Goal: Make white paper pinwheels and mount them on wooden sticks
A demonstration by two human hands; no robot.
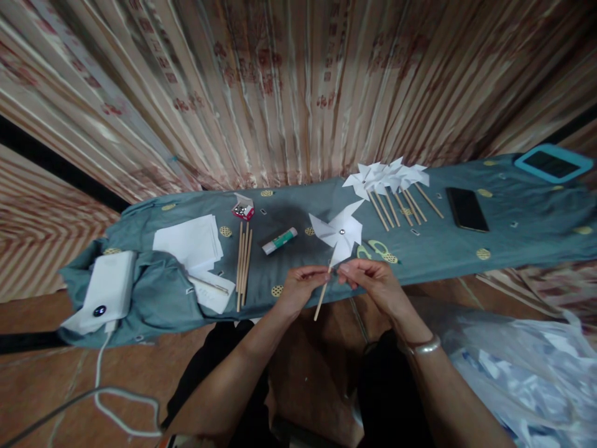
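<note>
A white paper pinwheel [342,232] on a wooden stick is held up near the front edge of the cloth-covered table. My left hand [301,287] is closed, pinching the stick just below the paper blades. Close to the stick on its other side is my right hand [370,279], with thumb and fingers curled together. Whether its fingertips touch the pinwheel or hold something small, I cannot make out. A round metal pin head shows at the pinwheel's centre. Behind my right hand lie scissors [382,251] with yellow-green handles, partly hidden.
Several finished pinwheels [392,177] lie at the back right, near a phone [467,208] and a blue-framed device [554,163]. Leftward are a glue stick [280,241], loose sticks [243,264], a pin box [243,209], paper sheets [186,241] and a white power bank [109,283] with a cable.
</note>
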